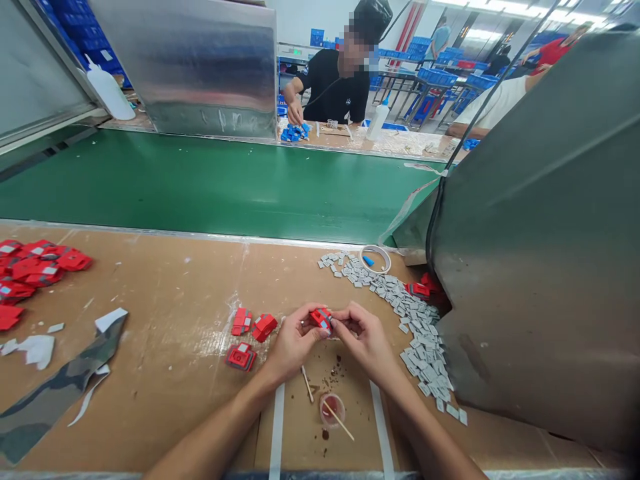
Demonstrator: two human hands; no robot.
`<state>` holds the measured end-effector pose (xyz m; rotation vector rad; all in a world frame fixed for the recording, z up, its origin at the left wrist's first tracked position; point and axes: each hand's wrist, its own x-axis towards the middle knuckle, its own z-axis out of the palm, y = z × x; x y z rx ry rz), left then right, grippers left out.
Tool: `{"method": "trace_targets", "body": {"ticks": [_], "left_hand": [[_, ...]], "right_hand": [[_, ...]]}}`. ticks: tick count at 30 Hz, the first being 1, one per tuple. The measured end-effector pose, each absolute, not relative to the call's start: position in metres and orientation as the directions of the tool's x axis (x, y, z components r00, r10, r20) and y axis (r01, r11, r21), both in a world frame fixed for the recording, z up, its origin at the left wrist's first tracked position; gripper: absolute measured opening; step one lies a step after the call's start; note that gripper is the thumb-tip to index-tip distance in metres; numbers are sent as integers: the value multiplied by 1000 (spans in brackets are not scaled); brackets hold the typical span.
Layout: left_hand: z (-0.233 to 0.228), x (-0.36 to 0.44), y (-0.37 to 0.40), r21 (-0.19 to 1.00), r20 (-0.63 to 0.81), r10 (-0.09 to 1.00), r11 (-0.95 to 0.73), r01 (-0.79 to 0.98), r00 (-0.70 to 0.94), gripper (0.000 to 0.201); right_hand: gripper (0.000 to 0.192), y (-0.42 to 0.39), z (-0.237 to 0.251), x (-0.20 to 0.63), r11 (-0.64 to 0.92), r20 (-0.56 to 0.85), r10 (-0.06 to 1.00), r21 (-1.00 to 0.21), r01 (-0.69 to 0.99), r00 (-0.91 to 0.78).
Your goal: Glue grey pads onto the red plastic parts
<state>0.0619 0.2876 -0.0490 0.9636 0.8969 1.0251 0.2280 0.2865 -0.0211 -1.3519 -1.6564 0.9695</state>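
My left hand (291, 345) and my right hand (364, 337) meet over the cardboard-covered bench and together pinch a small red plastic part (321, 319). The right fingertips press on its near end, where a small grey piece shows. Just left of my left hand lie three more red parts (249, 335). A scatter of small grey chips (414, 319) runs along the right of my right hand. Below my hands sit a little cup of brown glue (332, 407) with a wooden stick (338, 420) across it, and a second stick (307, 383).
A pile of red parts (35, 270) lies at far left, with paper scraps and a camouflage cloth (55, 390). A green conveyor belt (215, 183) runs beyond the bench. A grey metal housing (545, 240) stands on the right. A person in black works across the belt.
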Motion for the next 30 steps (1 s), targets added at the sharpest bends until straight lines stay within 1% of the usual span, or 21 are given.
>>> {"method": "trace_targets", "body": {"ticks": [5,7,11,17,19,22,24,25,28,30], "left_hand": [[-49,61,289,932,-122,945,215,-293,303,48],[-49,61,289,935,-110,949,200,-292,296,48],[-51,59,289,947,-100,951,181,-264,293,48],[-54,56,289,969,-79,953,142,-202,292,43],[-52,53,288,981,-63,953,114,-157,297,43],[-47,47,288,997,-13,959,35,-72,283,42],[-45,46,288,997,18,968,0,-74,251,40],[-45,46,288,995,24,972,0,-102,235,39],[-47,50,290,976,24,981,18,-217,191,37],[-48,52,292,963,24,987,20,-270,158,36]], "right_hand": [[33,291,-28,230,39,-3,987,-966,256,-161],[32,292,-30,230,36,-8,985,-968,248,-171],[29,294,-32,230,77,29,988,-942,326,-150],[33,294,-37,228,-42,-92,970,-975,217,-227],[34,294,-38,227,-23,-75,970,-975,223,-229],[34,293,-39,226,63,20,982,-973,223,-189],[34,294,-42,224,66,44,989,-985,157,-143],[38,294,-44,223,36,22,990,-994,98,-142],[47,295,-50,219,-80,-59,965,-994,-71,-256],[49,294,-51,216,-106,-61,941,-987,-120,-333]]}}
